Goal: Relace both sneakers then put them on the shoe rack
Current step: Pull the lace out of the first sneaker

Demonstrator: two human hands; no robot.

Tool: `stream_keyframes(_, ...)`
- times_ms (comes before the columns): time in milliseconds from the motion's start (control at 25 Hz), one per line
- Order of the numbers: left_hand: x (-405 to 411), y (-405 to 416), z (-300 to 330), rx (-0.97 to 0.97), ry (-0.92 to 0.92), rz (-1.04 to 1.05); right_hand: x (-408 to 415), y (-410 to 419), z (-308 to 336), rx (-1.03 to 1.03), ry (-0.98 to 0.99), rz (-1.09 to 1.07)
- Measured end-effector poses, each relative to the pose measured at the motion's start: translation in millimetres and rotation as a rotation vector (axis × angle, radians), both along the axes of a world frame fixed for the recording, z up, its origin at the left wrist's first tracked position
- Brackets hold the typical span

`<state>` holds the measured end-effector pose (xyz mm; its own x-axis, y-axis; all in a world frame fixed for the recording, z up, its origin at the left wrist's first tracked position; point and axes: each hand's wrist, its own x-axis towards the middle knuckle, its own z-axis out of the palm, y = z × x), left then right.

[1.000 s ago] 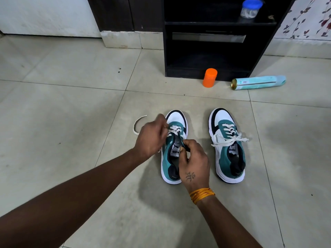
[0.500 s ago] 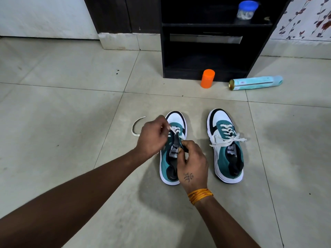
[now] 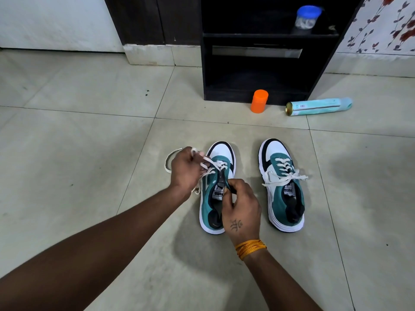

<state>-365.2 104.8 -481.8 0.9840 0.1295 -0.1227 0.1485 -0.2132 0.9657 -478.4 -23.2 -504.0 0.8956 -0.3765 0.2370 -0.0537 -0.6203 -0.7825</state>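
1. The right hand [image 3: 241, 206] pinches the tongue and eyelet edge of the half-laced teal-and-white sneaker [image 3: 216, 189] on the tiled floor [image 3: 89, 135]; holding it firmly should keep the eyelets open.
2. The left hand [image 3: 185, 170] grips the loose white lace [image 3: 208, 168]; I'd pull evenly so both ends match, and mind the slack looping on the floor.
3. Just beside it sits the laced, tied teal-and-white sneaker [image 3: 283, 185].
4. Farther off, an upright orange plastic cylinder [image 3: 259, 101] and a lying pale-teal spray can [image 3: 318, 106] crowd the black wooden shoe rack [image 3: 258, 63], whose upper shelf holds a blue-lidded clear jar [image 3: 305, 17].
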Motion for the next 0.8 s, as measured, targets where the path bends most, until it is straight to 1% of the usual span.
stream_keyframes(40,5,4,0,-0.147,0.093,0.071,0,0,0,0.003,0.000,0.002)
stream_keyframes(80,9,8,-2,-0.200,0.141,0.078,0,1,0,0.004,-0.001,0.005)
stream_keyframes(200,0,9,-7,-0.073,0.141,-0.098,1,1,0,-0.007,-0.004,0.004)
stream_keyframes(240,-3,6,-9,-0.035,0.125,-0.112,1,1,0,-0.008,-0.003,0.002)
stream_keyframes(320,-4,6,-12,0.038,0.075,-0.024,0,2,0,-0.010,-0.001,-0.007)
stream_keyframes(400,0,16,-15,0.200,0.096,0.085,1,2,0,-0.013,-0.002,-0.015)
stream_keyframes(440,0,24,-16,0.347,0.098,0.105,1,3,-1,-0.016,-0.003,-0.017)
stream_keyframes(480,-3,34,-18,0.522,0.058,0.094,1,3,-1,-0.018,0.000,-0.021)
stream_keyframes(520,-8,42,-21,0.696,-0.030,0.038,1,4,-1,-0.016,0.008,-0.028)
stream_keyframes(560,-13,47,-24,0.778,-0.153,-0.024,1,4,-1,-0.008,0.015,-0.034)
stream_keyframes(600,-20,48,-24,0.773,-0.271,-0.082,1,3,0,-0.002,0.017,-0.035)
stream_keyframes(640,-29,42,-17,0.689,-0.358,-0.146,2,2,0,-0.002,0.023,-0.027)
stream_keyframes(720,-44,28,-7,0.569,-0.404,-0.275,5,1,-1,-0.024,0.034,0.006)
stream_keyframes(760,-52,21,-4,0.572,-0.398,-0.311,6,0,0,-0.030,0.030,0.020)
stream_keyframes(800,-59,16,-3,0.613,-0.395,-0.331,8,-4,2,-0.033,0.022,0.028)
